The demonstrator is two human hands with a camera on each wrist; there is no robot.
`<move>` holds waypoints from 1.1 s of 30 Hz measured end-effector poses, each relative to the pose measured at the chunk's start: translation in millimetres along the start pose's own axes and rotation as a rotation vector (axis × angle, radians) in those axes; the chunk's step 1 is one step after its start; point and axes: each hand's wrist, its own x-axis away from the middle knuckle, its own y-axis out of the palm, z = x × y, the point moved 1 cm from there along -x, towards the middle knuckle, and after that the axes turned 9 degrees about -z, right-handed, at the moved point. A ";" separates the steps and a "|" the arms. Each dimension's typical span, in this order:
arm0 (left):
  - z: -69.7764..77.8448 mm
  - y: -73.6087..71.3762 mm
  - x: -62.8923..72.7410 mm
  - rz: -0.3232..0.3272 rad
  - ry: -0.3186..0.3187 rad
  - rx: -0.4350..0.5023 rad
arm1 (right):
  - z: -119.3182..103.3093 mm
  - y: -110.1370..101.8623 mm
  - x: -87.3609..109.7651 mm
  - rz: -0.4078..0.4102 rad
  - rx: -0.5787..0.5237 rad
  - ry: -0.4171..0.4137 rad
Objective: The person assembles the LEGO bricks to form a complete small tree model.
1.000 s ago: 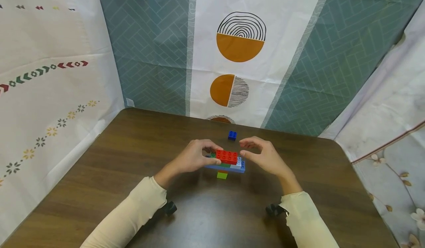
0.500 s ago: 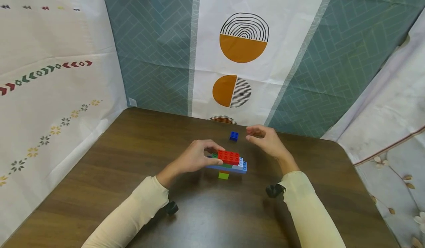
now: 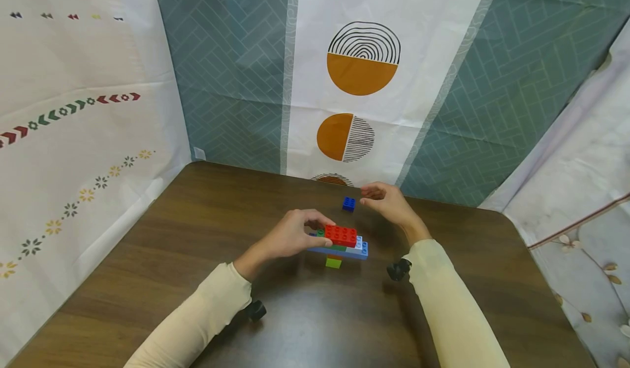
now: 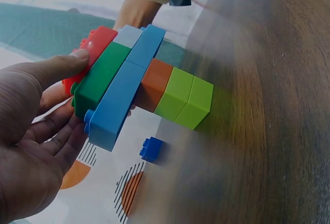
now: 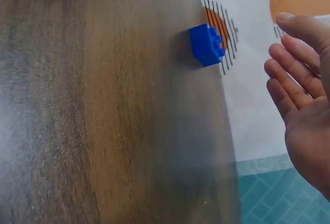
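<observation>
A stack of toy building bricks stands upright on the table. Its top is a red brick [image 4: 98, 45], over a green brick [image 4: 105, 74] and a pale blue brick [image 4: 128, 36]. Long blue bricks [image 4: 119, 92] lie beneath, borne by a narrow column of an orange brick [image 4: 154, 84] and lime green bricks [image 4: 175, 92]. My left hand [image 3: 292, 234] pinches the red brick's left end, thumb in front and fingers behind. Beyond the stack sits a small dark blue brick [image 3: 349, 204]. To its right hovers my right hand [image 3: 389, 199], fingers loosely bent, holding nothing.
The brown wooden table [image 3: 236, 193] ends at a patterned cloth wall [image 3: 236, 111] just behind the small blue brick. More cloth [image 3: 74, 138] hangs along the left side, and a floral cloth [image 3: 581, 220] on the right.
My right hand has left the right side of the stack and moved away over the table to beside the small blue brick. The left hand keeps its hold on the stack.
</observation>
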 end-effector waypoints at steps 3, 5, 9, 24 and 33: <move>0.5 -0.3 -0.1 0.001 0.005 0.008 | 5.0 0.6 -6.8 -0.010 -0.012 0.016; 0.4 -0.7 -0.2 0.005 0.008 0.009 | 9.8 2.3 -12.4 -0.016 -0.019 0.023; 0.7 -1.1 -0.2 0.004 0.004 0.007 | 22.9 7.4 -20.7 -0.041 -0.007 0.043; 1.8 -0.2 -0.3 0.003 0.021 -0.002 | 32.8 27.2 -33.8 -0.091 0.068 0.097; 1.9 -1.1 1.0 0.008 0.015 0.000 | 32.2 25.3 -27.4 -0.076 0.076 0.116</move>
